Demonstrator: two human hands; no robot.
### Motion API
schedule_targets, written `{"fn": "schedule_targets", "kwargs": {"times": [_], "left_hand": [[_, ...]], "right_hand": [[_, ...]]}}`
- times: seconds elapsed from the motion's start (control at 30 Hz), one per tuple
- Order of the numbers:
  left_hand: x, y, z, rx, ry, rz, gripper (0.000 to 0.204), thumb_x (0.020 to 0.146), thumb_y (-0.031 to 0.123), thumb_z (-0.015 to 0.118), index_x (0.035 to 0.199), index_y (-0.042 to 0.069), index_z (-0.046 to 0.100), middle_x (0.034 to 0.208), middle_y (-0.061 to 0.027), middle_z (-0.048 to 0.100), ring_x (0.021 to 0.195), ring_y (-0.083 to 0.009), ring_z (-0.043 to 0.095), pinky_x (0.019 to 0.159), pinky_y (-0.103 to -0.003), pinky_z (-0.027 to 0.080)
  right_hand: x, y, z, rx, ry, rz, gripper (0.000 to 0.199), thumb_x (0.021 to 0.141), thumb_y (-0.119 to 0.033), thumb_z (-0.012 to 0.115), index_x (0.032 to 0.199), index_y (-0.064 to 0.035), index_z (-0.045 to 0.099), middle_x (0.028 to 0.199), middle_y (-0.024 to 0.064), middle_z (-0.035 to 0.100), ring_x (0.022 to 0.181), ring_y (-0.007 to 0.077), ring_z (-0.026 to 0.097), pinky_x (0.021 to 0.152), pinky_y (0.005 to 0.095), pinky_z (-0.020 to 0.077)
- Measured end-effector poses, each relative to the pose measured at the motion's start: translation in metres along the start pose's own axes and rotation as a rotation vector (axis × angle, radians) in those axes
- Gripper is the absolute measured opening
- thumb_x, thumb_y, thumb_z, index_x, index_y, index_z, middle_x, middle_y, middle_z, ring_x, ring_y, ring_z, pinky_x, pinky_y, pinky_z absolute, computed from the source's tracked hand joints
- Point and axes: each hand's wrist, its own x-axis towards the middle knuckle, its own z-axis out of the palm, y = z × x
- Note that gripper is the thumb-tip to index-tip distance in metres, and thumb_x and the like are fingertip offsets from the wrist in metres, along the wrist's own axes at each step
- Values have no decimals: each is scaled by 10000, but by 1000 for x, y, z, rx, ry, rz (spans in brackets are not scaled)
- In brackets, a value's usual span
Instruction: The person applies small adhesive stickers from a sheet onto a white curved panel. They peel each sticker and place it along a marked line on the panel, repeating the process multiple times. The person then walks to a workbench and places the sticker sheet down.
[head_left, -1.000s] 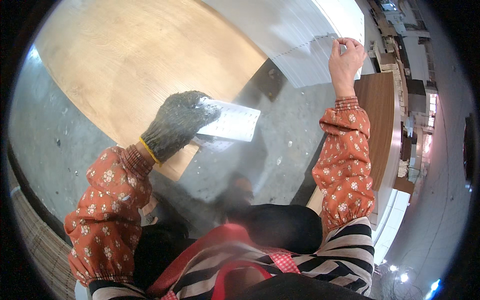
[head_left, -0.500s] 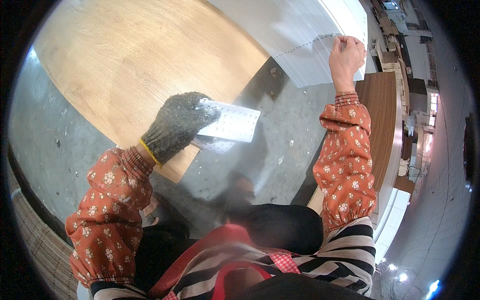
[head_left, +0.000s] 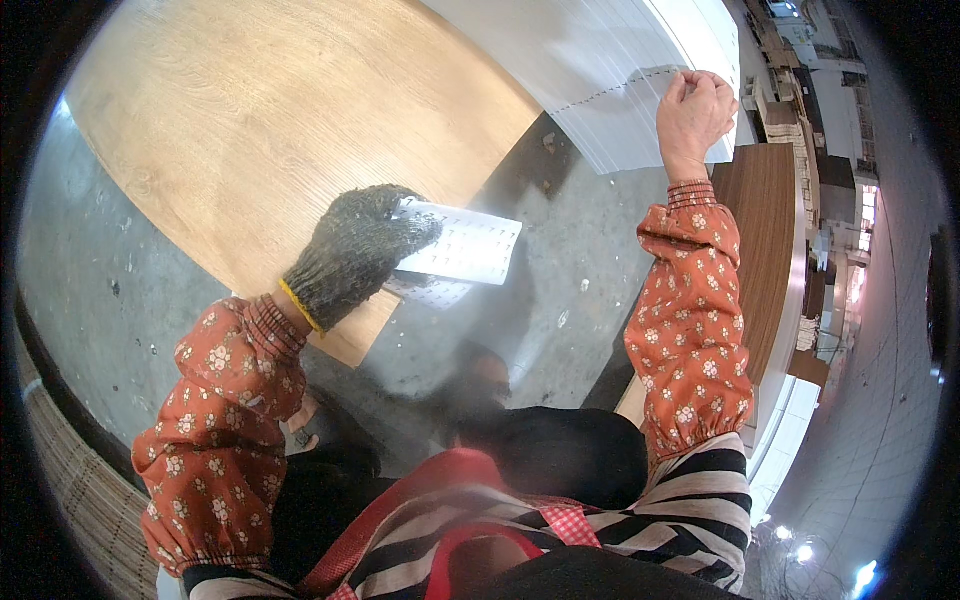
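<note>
My left hand [head_left: 360,250], in a dark grey knitted glove with a yellow cuff edge, grips folded white paper sheets [head_left: 475,243] with rows of small print. It is over the near corner of a light wood-grain panel [head_left: 290,95]. At the upper right, my bare right hand [head_left: 697,112] is raised to a tall stack of white panels [head_left: 600,105]. Its thumb and fingers are pinched together at the stack's edge, where a line of small dark marks ends. Whatever sits between those fingertips is hidden.
A brown wood-grain panel stack [head_left: 755,240] stands just right of my right forearm. White boards [head_left: 785,440] lie nearer on that side. Grey concrete floor [head_left: 570,260] shows between the panels. A slatted mat-like surface [head_left: 80,490] is at the lower left. More stacked boards line the far right.
</note>
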Motion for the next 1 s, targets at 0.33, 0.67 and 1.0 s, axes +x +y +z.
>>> {"fn": "schedule_targets", "kwargs": {"times": [0.33, 0.67, 1.0], "left_hand": [[-2, -8, 9, -25, 13, 20, 224, 821, 103, 571, 1034, 126, 636, 1051, -116, 610, 944, -280, 578, 787, -392, 457], [-2, -7, 7, 93, 49, 99, 312, 736, 94, 647, 1046, 103, 622, 1000, -119, 624, 962, -276, 590, 830, -399, 481], [-1, -6, 7, 9, 37, 21, 193, 851, 122, 555, 1021, 128, 646, 1037, -130, 616, 930, -280, 585, 779, -391, 450]], "right_hand": [[0, 6, 1, 28, 40, -73, 92, 754, -172, 654, 791, -88, 651, 1010, 71, 552, 999, 280, 461, 814, 425, 367], [2, 4, 2, -72, 105, -114, 75, 750, -149, 627, 766, -79, 650, 946, 59, 592, 923, 280, 515, 742, 415, 404], [3, 14, 9, 49, 62, -133, 80, 751, -153, 637, 769, -79, 660, 962, 57, 588, 944, 276, 512, 793, 416, 405]]}}
